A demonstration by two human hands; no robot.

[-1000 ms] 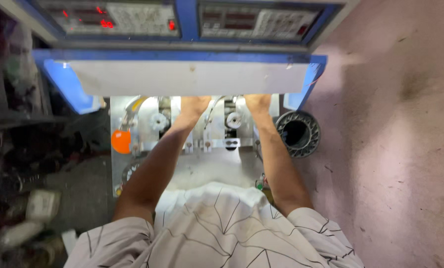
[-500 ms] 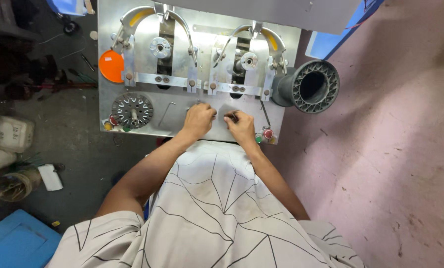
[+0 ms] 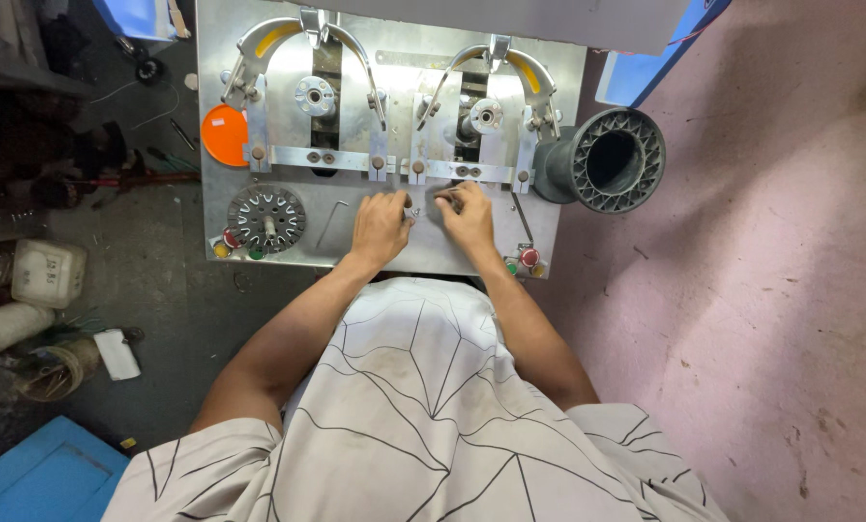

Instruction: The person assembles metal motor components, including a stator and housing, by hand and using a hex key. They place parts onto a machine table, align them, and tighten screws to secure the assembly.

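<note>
two hands [image 3: 423, 222] nudged closer, two spindles [image 3: 399, 104]

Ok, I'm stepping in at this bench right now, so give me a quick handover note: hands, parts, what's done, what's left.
Left hand rests on the metal machine plate, fingers curled at a small metal piece; whether it grips it I cannot tell.
Right hand lies beside it, over a small grey part.
Done: both hands are down at the plate's front centre.
Left: the toothed wheel and the black ribbed spool sit untouched.
</note>
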